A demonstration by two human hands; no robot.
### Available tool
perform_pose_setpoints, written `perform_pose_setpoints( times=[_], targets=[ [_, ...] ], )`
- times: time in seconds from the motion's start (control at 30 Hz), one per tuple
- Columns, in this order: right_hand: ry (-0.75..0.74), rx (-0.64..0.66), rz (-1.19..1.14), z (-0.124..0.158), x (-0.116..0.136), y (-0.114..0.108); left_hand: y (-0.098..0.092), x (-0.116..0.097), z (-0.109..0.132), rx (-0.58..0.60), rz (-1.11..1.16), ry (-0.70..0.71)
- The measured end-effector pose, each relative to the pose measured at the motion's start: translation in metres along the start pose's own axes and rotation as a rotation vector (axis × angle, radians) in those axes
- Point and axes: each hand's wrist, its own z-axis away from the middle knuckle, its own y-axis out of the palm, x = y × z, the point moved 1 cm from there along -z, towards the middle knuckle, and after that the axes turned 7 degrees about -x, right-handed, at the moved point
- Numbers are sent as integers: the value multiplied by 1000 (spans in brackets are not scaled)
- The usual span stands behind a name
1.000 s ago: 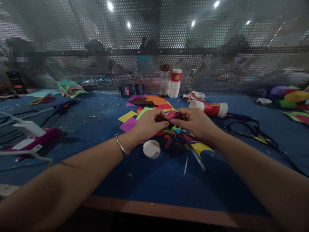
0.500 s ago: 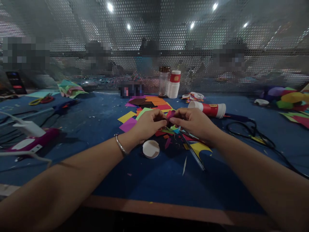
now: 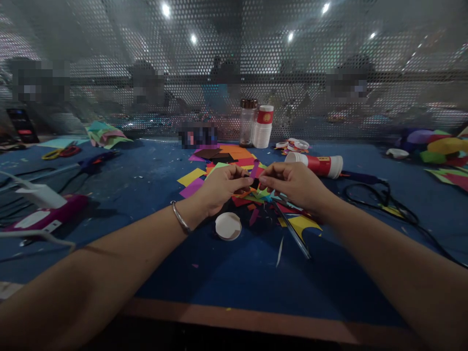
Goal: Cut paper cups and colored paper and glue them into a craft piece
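My left hand (image 3: 227, 186) pinches a small purple paper strip (image 3: 255, 168), which sticks up above the fingertips. Close beside it, my right hand (image 3: 288, 182) has thumb and fingers pressed together; whatever lies between them is too small to make out. Beneath both hands lie colourful paper scraps (image 3: 252, 199). A thin metallic tool (image 3: 295, 234), its far end hidden by the scraps, slants toward me under my right hand. Nearer to me rests a round white disc (image 3: 228, 226), and right of the tool is a cut yellow paper piece (image 3: 303, 225).
Sheets of coloured paper (image 3: 234, 152) lie behind my hands. A glass bottle (image 3: 248, 124) and stacked paper cups (image 3: 262, 127) stand at the back. Lying cups (image 3: 321, 166) and a black cable (image 3: 397, 209) are at right. A purple power strip (image 3: 69, 210) and scissors (image 3: 60, 152) are at left.
My fingertips have moved slightly apart. The purple strip now stands upright at my left fingertips, where before it was between both hands.
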Motion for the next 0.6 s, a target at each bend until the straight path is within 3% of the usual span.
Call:
perform_pose_setpoints(
  times=[0.6],
  targets=[
    [15, -2, -16, 0, 1, 2, 3, -3, 2, -22, -23, -19]
  ],
)
